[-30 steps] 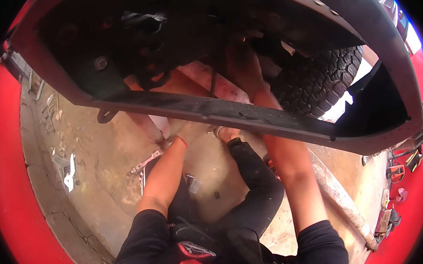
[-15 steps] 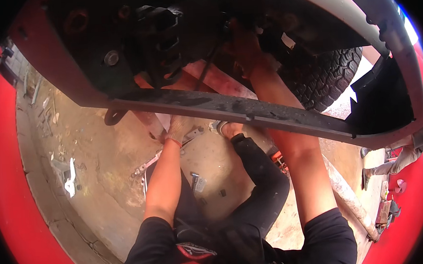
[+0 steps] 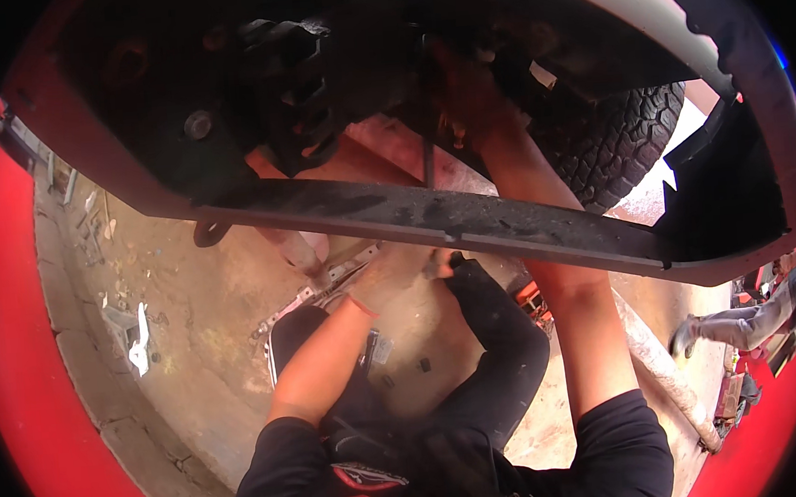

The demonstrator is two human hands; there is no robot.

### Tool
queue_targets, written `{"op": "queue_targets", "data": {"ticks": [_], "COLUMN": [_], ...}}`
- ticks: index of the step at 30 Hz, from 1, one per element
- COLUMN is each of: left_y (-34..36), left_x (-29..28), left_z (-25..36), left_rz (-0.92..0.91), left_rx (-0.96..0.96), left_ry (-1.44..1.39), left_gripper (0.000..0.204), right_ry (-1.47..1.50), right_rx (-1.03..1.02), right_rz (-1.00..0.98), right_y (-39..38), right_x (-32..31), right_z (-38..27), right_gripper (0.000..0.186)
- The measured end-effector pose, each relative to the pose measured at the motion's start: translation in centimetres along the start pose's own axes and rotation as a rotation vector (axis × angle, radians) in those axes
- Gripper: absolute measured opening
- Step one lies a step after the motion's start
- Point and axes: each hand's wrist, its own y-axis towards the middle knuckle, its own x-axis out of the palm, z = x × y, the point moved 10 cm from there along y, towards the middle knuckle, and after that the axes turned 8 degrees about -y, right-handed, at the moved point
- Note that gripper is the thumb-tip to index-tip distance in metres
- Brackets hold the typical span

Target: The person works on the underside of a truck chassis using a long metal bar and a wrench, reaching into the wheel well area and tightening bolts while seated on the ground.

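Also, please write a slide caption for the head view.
The right hand reaches into shadow behind a dark vehicle bumper, near a treaded tyre.

Tan stained floor (image 3: 209,317), scattered items.
White scrap (image 3: 139,347) at left; long metal strip (image 3: 283,313) mid-left; small dark piece (image 3: 425,365) near center; orange item (image 3: 532,300) farther right, partly hidden.

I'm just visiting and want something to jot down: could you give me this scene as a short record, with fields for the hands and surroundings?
Right hand: beyond the bumper bar, in shadow; its hold cannot be made out
Left hand: below the bar, blurred; finger positions unclear
Vehicle part at right: knobbly tyre, partly hidden
Bracket: dark tow loop under the bar's left part
Floor: white scrap at left, long pale pole at right
Other person: a trousered leg, far right
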Motion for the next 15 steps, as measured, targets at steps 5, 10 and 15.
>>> {"op": "queue_targets", "data": {"ticks": [5,10,15], "left_y": [-0.1,1.4,1.5], "left_x": [2.9,6.5,6.0], "left_z": [0.0,1.3,0.3], "left_rz": [-0.131,0.011,0.093], "left_rx": [0.189,0.181,0.060], "left_ry": [-0.478,0.171,0.199], "left_gripper": [0.025,0.030,0.029], "right_ry": [-0.383,-0.095,0.081], "right_rx": [-0.309,-0.051,-0.136], "right_rz": [-0.003,-0.124,-0.102], "right_y": [0.5,0.0,-0.2], "right_x": [1.3,0.1,0.2], "right_z": [-3.3,-0.5,-2.4], "right_gripper": [0.047,0.044,0.038]}}
